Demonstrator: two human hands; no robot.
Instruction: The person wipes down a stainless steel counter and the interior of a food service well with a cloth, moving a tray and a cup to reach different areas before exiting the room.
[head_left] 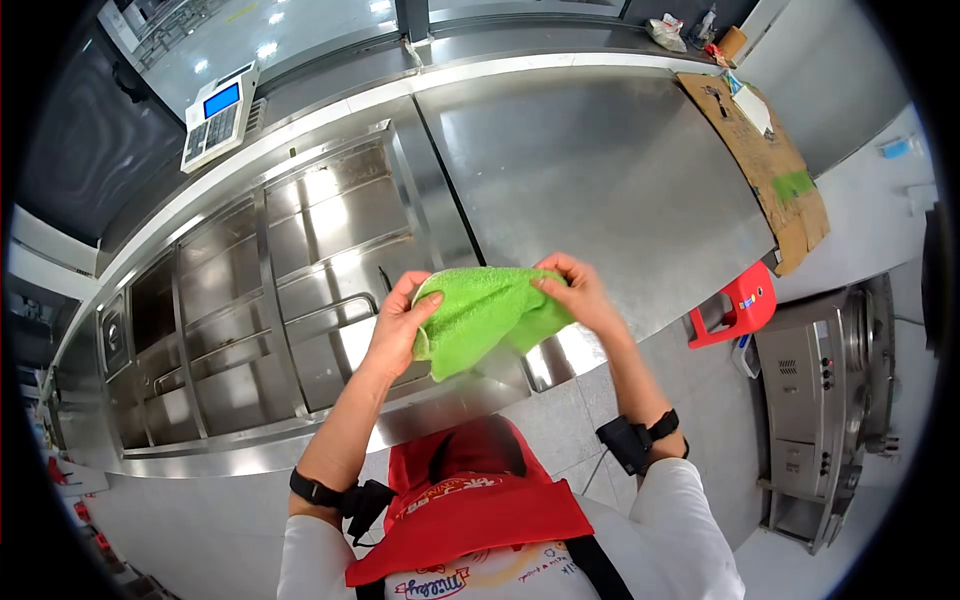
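A green cloth [482,318] is held up above the near edge of the steel counter [600,170]. The left hand [400,325] pinches its left edge, the right hand [577,292] its right corner, each grip closed on the fabric. Left lie recessed wells [300,260]; far right, cardboard [765,160].

The only camera rides on my head, facing forward and steeply down through a wide fisheye lens. My grip, left hand [398,325] and right hand [578,295] on the green cloth [480,315], sits close below it at mid-frame. The steel counter [600,170] stretches beyond the grip, with my apron [470,510] on the near side.
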